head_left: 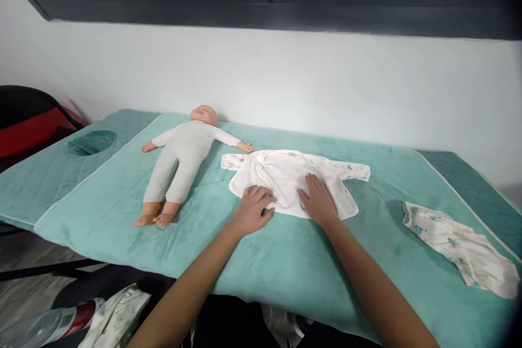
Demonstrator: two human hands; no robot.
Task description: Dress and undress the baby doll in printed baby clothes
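A white printed baby shirt (285,174) lies spread flat on the teal towel (285,261), sleeves out to both sides. My left hand (252,209) rests on its lower left hem, fingers lying flat and slightly curled. My right hand (318,198) presses flat on the shirt's lower middle, fingers stretched out. A baby doll (179,160) in a pale grey suit lies on its back to the left of the shirt, arms spread, one hand near the shirt's left sleeve.
Small printed baby trousers (460,247) lie crumpled at the right of the towel. A round face hole (90,142) sits in the padded table at the left. A white wall runs behind. Cloth and a bottle (61,323) lie below the front edge.
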